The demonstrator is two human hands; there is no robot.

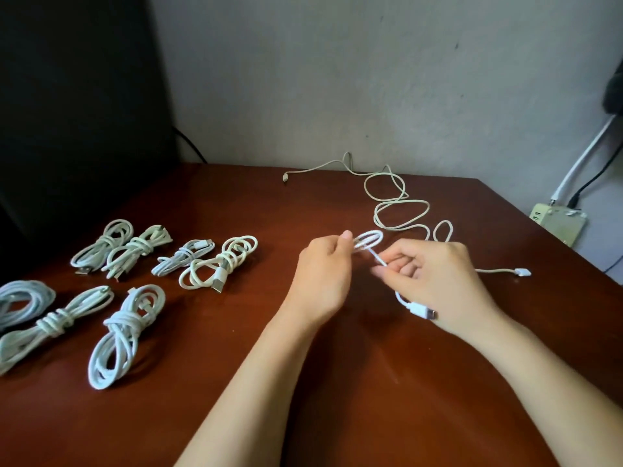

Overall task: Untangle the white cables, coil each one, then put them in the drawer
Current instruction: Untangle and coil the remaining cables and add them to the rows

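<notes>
pinching a small loop of thin white rubbery cable (376,256) above the middle of the reddish-brown wooden table (337,382), the left hand (322,278) closes thumb and fingers on it; the right hand (438,284) curls round its tail. light, limp, likely springy: grip beside the loop. tied white cable bundles (124,332) lie at the table's left, a loose cream cable (375,213) at its far right.

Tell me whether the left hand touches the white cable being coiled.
Touching. The head view shows the left hand pinching the white cable by its small loop, thumb tip on it, no gap; the right hand pinches its strand.
</notes>
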